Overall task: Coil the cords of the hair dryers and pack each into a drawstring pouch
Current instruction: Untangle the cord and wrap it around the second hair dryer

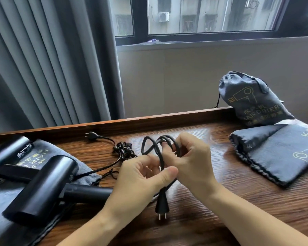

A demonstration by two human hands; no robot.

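Nearest the camera at the far left, a black hair dryer (43, 185) lies on a flat grey pouch (5, 197), its handle pointing right toward the hands; a second hair dryer (9, 153) lies just behind it on the same cloth. Further back, a thin cord (103, 167) runs from the front dryer to a tangled bunch (124, 150) and ends in a plug (92, 135) near the far edge of the wooden counter (238, 201). Mid-frame, the left hand (140, 176) has its fingers curled, thumb and fingers pinching a thicker black cord (158, 148) where the strands cross. Just beside it, touching, the right hand (188, 157) holds the loops of that same cord, its grip closed around them with fingers threaded through the coil. Below the hands a second plug (161, 206) hangs with prongs down, just above the counter. To the right, an empty grey pouch (277, 155) lies flat, and behind it a filled pouch (251, 102) with a dryer outline printed on it stands drawn closed by the counter's back edge.
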